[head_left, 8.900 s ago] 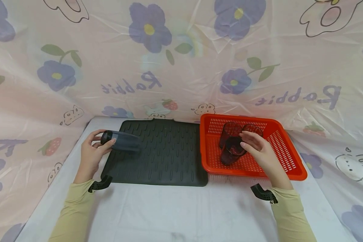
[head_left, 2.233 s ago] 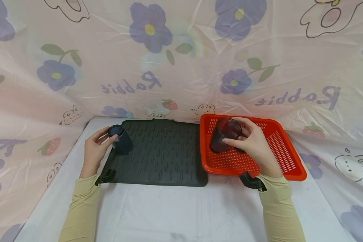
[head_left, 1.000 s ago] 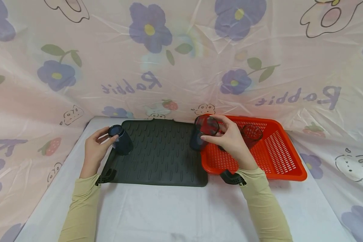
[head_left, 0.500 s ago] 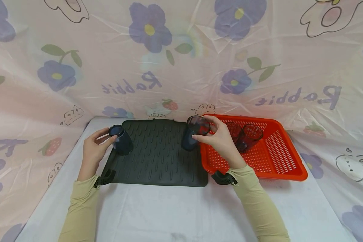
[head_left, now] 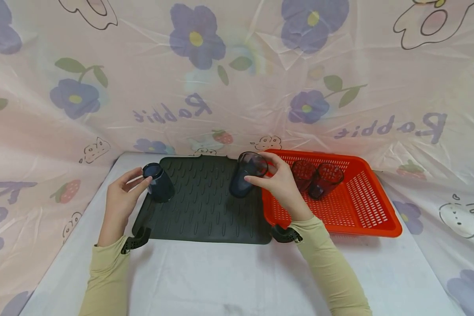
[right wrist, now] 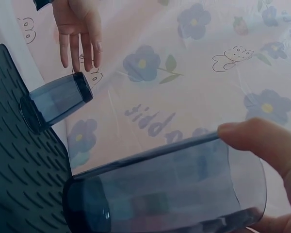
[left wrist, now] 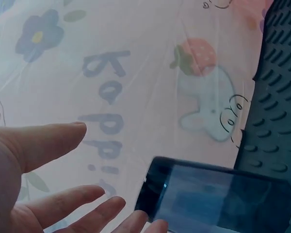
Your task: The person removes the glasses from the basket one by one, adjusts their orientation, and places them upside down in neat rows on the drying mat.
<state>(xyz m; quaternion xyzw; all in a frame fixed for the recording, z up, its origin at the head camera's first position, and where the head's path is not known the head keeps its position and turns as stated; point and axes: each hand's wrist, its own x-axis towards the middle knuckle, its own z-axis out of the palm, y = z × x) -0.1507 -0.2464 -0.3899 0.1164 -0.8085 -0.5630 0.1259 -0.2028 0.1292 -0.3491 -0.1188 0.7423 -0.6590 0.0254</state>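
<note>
A dark blue-grey drinking glass (head_left: pixel 160 186) stands upside down near the left end of the black ribbed mat (head_left: pixel 205 219). My left hand (head_left: pixel 120 197) is beside its raised base, fingers relaxed; in the left wrist view, a gap shows between most of the fingers and the glass (left wrist: pixel 213 194). With thumb and fingers my right hand (head_left: pixel 278 182) grips a second glass (head_left: pixel 242 180) near its rim. That glass is rim up and tilted over the mat's right part, its thick base pointing down to the left, as the right wrist view of this glass (right wrist: pixel 165 189) also shows.
Right of the mat sits a red perforated plastic basket (head_left: pixel 363 228). Inside it are two more glasses, one farther left (head_left: pixel 302 173) and one leaning beside it (head_left: pixel 324 181). A white cloth (head_left: pixel 221 276) covers the table, and a patterned curtain (head_left: pixel 237 105) rises behind it.
The left hand has set its glass upside down on the mat and loosened its fingers. The right hand has lifted another glass out of the basket and moved it left over the mat.
</note>
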